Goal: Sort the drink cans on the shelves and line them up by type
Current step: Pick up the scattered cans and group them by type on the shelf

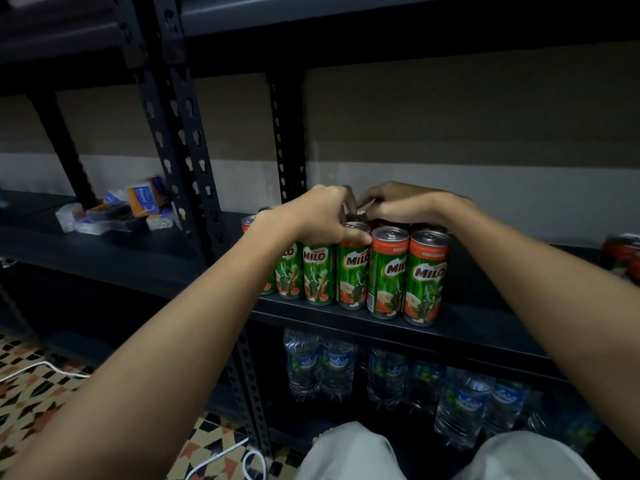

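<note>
Several green and orange Milo cans point(387, 275) stand upright in rows on a dark metal shelf point(485, 327). My left hand point(322, 213) reaches over the front row, fingers curled down over the tops of the cans, thumb against the rim of one front can point(351, 268). My right hand point(408, 204) lies over the cans behind, fingers curled on their tops; what it grips is hidden. The two hands meet above the back rows. A few red cans point(623, 254) show blurred at the far right of the same shelf.
Water bottles point(322, 365) fill the shelf below. Slotted black uprights point(180, 133) stand left of the cans. Small packets point(138, 202) lie on the neighbouring shelf at left. A white cable point(41, 367) runs over the patterned tile floor. My knees point(349, 452) are at the bottom.
</note>
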